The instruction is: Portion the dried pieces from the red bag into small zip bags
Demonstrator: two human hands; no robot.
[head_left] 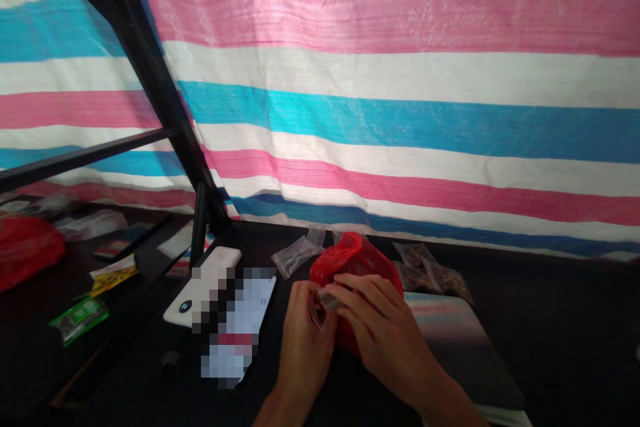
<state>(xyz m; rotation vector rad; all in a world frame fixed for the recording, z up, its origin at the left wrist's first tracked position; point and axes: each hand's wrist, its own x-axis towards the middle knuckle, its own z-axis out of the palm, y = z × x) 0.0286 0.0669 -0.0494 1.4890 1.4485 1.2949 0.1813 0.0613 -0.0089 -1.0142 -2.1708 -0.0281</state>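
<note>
My left hand (pixel 306 330) is closed on the side of a small clear plastic bag (pixel 327 299) with something light or printed in it that I cannot make out. From the other side, the fingers of my right hand (pixel 383 323) pinch the same small bag. Right behind and beneath both hands sits a crumpled red plastic bag (pixel 357 255), its front partly hidden by them. Small clear bags with brownish contents (pixel 434 270) lie to its right, and a flat clear packet (pixel 296 255) lies to its left.
A dark laptop-like slab (pixel 460 340) lies right of my hands. On the left are a white power bank (pixel 223 260) and a phone (pixel 263 293). Another table holds a green packet (pixel 83 320), a yellow packet (pixel 115 275) and a red bag (pixel 25 250). A black frame post (pixel 150 87) stands before striped sheeting.
</note>
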